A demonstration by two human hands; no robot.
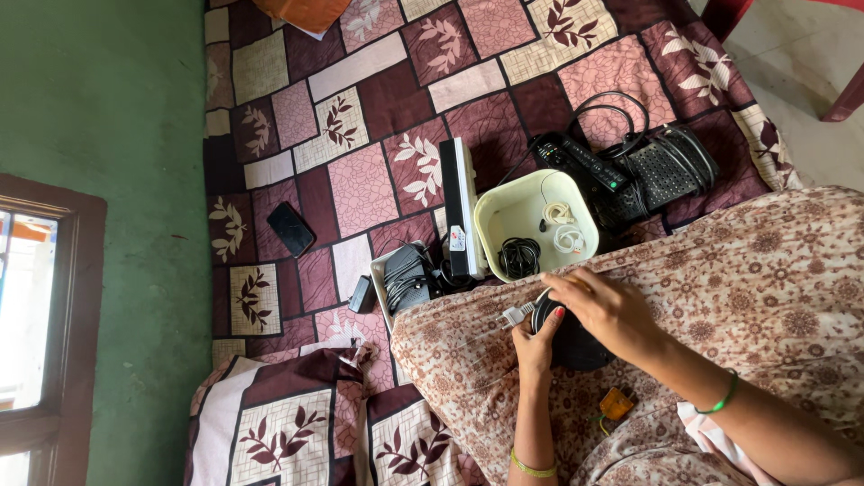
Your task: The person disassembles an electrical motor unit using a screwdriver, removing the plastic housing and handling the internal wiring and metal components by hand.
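Green bangles (725, 393), red-painted nails (558, 312), floral dress (765, 270)

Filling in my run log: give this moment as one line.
left hand: grips black coil | right hand: on coil | plug: sticks out | tub: beside

I see a bed under a maroon-and-pink patchwork leaf-print bedspread (360, 180) carrying a black phone (291, 229), a cream plastic tub (504, 211), a white power strip (461, 209) and a black remote control (580, 160).

Cream tub (576, 193); black phone (291, 229); green wall (108, 108)
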